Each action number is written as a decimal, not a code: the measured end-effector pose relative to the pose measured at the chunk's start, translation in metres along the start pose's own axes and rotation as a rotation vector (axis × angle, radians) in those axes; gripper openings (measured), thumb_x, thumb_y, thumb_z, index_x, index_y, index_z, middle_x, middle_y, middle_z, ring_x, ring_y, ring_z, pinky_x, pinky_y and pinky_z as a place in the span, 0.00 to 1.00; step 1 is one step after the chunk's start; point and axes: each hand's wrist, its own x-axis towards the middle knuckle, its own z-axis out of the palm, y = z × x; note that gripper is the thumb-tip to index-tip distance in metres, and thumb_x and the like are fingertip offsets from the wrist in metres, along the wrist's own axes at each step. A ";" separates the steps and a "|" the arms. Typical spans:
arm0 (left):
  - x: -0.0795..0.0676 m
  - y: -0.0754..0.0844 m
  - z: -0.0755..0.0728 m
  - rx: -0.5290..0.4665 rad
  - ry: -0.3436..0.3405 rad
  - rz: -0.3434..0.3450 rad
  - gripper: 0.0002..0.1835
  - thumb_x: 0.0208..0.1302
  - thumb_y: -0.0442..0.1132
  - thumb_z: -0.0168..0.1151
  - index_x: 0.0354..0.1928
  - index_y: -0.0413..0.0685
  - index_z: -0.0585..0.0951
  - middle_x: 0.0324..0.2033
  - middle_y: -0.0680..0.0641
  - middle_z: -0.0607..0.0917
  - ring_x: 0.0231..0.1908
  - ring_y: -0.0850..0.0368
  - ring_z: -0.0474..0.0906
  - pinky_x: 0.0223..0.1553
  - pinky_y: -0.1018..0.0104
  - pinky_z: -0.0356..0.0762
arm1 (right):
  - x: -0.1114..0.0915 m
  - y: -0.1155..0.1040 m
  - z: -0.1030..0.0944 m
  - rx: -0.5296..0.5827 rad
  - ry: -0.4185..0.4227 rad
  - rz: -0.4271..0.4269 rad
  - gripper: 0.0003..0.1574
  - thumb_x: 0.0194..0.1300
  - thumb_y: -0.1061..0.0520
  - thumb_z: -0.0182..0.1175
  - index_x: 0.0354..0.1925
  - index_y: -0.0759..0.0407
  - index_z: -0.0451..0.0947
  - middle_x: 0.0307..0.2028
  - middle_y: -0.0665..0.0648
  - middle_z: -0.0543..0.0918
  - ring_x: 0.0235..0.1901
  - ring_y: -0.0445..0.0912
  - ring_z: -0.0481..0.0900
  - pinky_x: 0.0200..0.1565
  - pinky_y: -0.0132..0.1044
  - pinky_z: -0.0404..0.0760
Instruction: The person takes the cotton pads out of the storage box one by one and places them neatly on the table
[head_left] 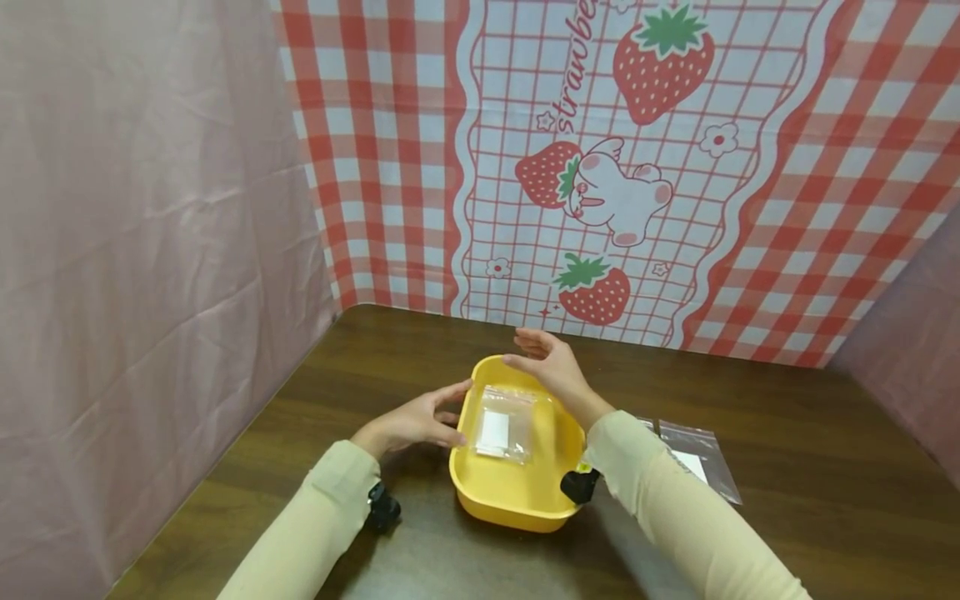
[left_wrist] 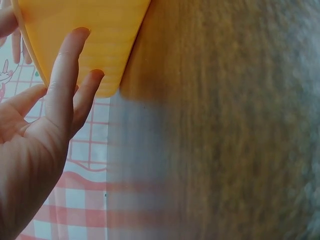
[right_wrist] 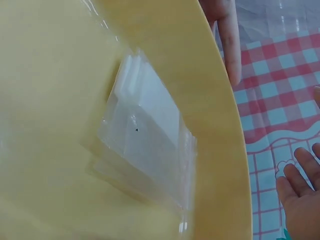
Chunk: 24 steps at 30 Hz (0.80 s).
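A yellow plastic tray (head_left: 517, 515) with rounded corners rests on the table. Inside it lies a stack of clear zip bags (head_left: 517, 417) with white paper in them; the right wrist view shows several bag layers (right_wrist: 145, 125) leaning near the wall. My left hand (head_left: 412, 422) is at the tray's left side, its spread fingers (left_wrist: 62, 82) against or close to the outer wall. Over the far right part of the tray is my right hand (head_left: 558, 372), fingers extended near the far rim and holding nothing. The right forearm hides part of the tray's right side.
More clear zip bags (head_left: 712, 458) with white paper lie on the brown wooden table (head_left: 810, 467) right of the tray, partly behind the right sleeve. A red-checked strawberry cloth (head_left: 397, 167) hangs behind the table, and a pale pink curtain (head_left: 150, 250) hangs along the left.
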 end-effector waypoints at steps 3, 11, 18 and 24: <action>0.000 0.000 0.000 0.000 0.000 0.003 0.49 0.52 0.24 0.64 0.73 0.45 0.48 0.67 0.38 0.52 0.57 0.40 0.66 0.44 0.55 0.79 | 0.002 0.002 0.003 0.007 -0.024 0.010 0.39 0.54 0.52 0.69 0.62 0.58 0.68 0.58 0.61 0.72 0.58 0.55 0.67 0.59 0.46 0.67; 0.002 0.000 0.000 0.008 -0.001 -0.004 0.49 0.52 0.24 0.64 0.73 0.46 0.49 0.67 0.38 0.53 0.58 0.39 0.65 0.44 0.55 0.78 | 0.007 0.012 0.007 -0.060 -0.143 0.031 0.39 0.53 0.54 0.70 0.62 0.60 0.68 0.59 0.62 0.71 0.59 0.56 0.67 0.58 0.48 0.68; 0.002 0.000 -0.001 0.019 0.002 -0.008 0.49 0.52 0.25 0.65 0.73 0.47 0.49 0.67 0.39 0.53 0.57 0.41 0.67 0.43 0.55 0.79 | 0.008 0.024 0.011 -0.223 -0.280 0.011 0.41 0.53 0.54 0.70 0.62 0.62 0.67 0.60 0.63 0.71 0.60 0.57 0.65 0.60 0.50 0.64; 0.001 0.000 -0.002 0.011 -0.006 -0.001 0.49 0.52 0.23 0.64 0.73 0.47 0.48 0.67 0.38 0.53 0.56 0.41 0.68 0.43 0.56 0.79 | 0.004 0.028 0.014 -0.330 -0.401 -0.001 0.46 0.48 0.52 0.72 0.63 0.64 0.66 0.60 0.63 0.70 0.60 0.57 0.65 0.61 0.50 0.63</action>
